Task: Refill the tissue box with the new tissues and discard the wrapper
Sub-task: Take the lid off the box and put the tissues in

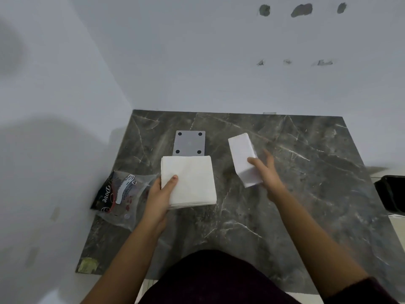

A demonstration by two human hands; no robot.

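Note:
My left hand (161, 191) grips a thick square stack of white tissues (192, 181) at its near left corner, thumb on top, just above the dark marble table (295, 183). In my right hand (266, 174) is a white tissue box body (243, 157), tilted and lifted off the table. A grey flat panel (190, 143) with four black dots lies flat behind the tissue stack. The empty clear plastic wrapper (119, 195) with dark printing lies crumpled at the table's left edge, beside my left hand.
White walls close in behind and to the left. A black bin (391, 195) stands off the table's right edge. A yellowish patch (88, 265) marks the table's near left corner. My dark-clothed lap fills the bottom middle.

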